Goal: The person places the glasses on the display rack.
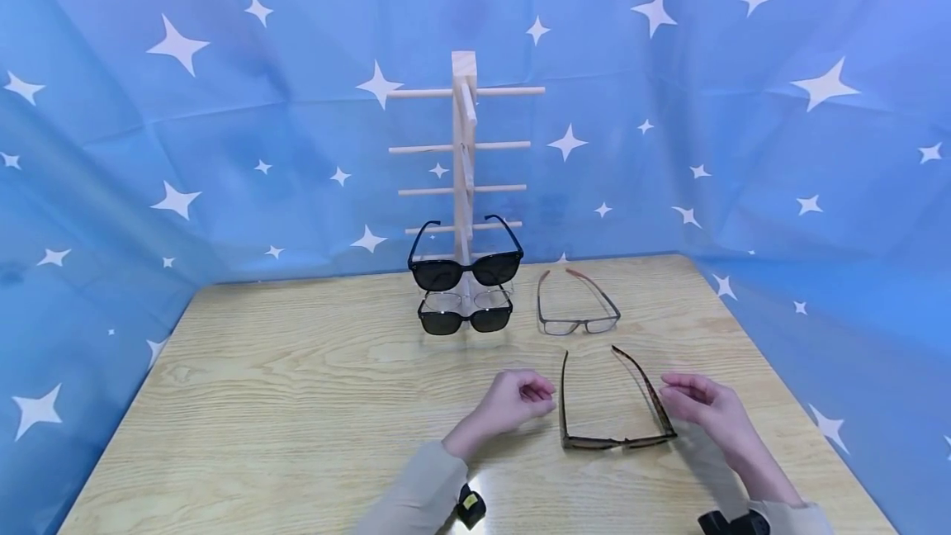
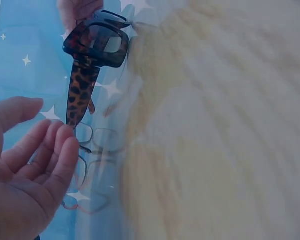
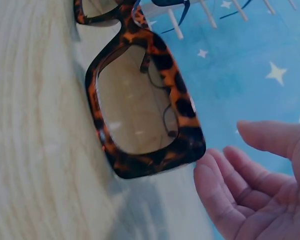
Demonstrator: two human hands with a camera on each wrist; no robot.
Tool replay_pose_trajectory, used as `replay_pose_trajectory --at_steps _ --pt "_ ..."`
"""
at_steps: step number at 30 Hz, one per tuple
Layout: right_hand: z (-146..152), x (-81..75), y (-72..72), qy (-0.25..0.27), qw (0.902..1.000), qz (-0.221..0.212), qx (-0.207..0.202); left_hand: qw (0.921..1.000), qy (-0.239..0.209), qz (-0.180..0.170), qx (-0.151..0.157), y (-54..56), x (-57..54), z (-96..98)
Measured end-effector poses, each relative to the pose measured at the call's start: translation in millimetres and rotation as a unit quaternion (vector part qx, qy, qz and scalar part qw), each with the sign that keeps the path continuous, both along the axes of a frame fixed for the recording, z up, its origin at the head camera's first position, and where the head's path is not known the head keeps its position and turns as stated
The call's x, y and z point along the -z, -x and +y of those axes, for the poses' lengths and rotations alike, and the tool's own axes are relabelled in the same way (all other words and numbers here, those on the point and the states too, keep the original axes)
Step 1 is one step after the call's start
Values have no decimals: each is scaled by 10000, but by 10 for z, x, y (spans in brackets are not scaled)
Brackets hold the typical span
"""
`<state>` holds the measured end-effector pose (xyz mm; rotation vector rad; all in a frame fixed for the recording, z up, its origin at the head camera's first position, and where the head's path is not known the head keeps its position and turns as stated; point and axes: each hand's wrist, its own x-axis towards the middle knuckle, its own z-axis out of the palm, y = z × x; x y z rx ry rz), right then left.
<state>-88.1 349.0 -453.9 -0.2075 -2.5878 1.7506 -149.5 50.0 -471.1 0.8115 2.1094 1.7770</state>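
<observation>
Tortoiseshell sunglasses [image 1: 617, 442] with thick frames lie between my two hands, arms unfolded and pointing away from me. On their left, my left hand [image 1: 513, 403] has loosely bent fingers and a raised thumb, with nothing held. In the left wrist view its fingertips overlap the end of the spotted arm [image 2: 81, 95]. My right hand [image 1: 706, 411] is beside the right arm of the sunglasses. Seen from the right wrist, the fingertips are right at the lower corner of the tortoiseshell frame [image 3: 155, 165], while the thumb stands apart.
A wooden display rack [image 1: 464, 130] with several crossbars stands at the table's back. Black sunglasses [image 1: 466, 268] hang low on it, above a second dark pair [image 1: 465, 321] and thin clear-lensed glasses [image 1: 443, 301]. Dark-rimmed eyeglasses [image 1: 581, 327] lie right of the rack on the wooden table [image 1: 297, 403].
</observation>
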Motion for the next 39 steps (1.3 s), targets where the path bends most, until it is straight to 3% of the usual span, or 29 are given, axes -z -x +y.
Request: replay_pose_trajectory --at_steps 4,7,18,27,31,39 --pt "35 55 -5 -92 9996 -249 4 9996 255 107 -14 69 230 89" --pt "39 87 -11 -104 9992 -388 -13 9991 385 159 -18 62 255 121" --pt "47 147 -31 -340 9938 -1031 -238 9985 462 -195 -214 23 234 179" --pt "95 204 -33 102 9932 -1024 -546 9961 255 -725 -433 -26 211 230" --pt "110 232 -35 252 9934 -1015 -461 9939 198 -934 -544 -50 199 256" --pt "64 205 -56 273 9942 -1032 -147 9923 197 -1018 -670 -65 191 274"
